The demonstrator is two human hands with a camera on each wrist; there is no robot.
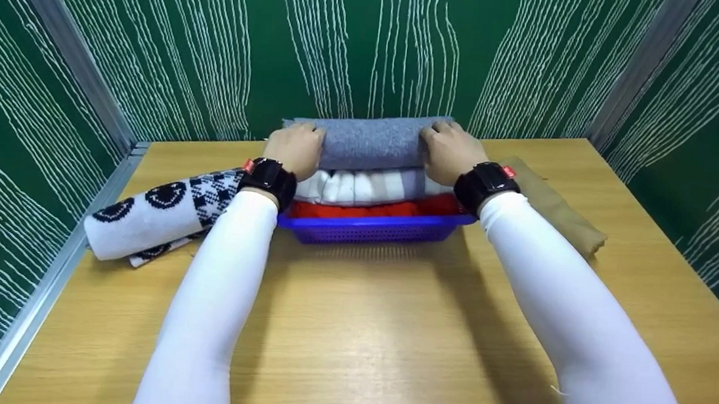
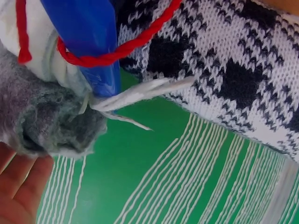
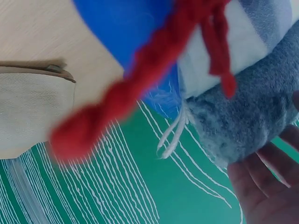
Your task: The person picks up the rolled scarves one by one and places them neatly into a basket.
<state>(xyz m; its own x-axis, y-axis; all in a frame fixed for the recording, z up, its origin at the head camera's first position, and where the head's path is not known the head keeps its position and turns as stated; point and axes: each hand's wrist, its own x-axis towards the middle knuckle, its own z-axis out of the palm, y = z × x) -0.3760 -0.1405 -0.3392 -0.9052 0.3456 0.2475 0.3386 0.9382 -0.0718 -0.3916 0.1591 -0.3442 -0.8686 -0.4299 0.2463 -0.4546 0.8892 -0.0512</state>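
Both hands grip a rolled grey scarf (image 1: 372,142) at the far side of a purple-blue plastic basket (image 1: 376,231). My left hand (image 1: 297,148) holds it by the left end, and my right hand (image 1: 455,150) by the right end. In the left wrist view, the fingers (image 2: 30,184) lie against the fuzzy end of the roll; the right wrist view shows fingers (image 3: 266,186) spread along its other end. Directly in front of the grey roll sits a white plaid scarf (image 1: 361,189) in the basket, with red cloth (image 1: 371,213) nearer the front rim. Red twisted fringe (image 2: 140,42) hangs over the basket's side.
Left of the basket lies a rolled black-and-white knitted scarf (image 1: 154,212) on the wooden table (image 1: 353,333). A folded khaki cloth (image 1: 556,211) lies to the right. Green panels (image 1: 407,48) with white wavy lines stand behind and on both sides.
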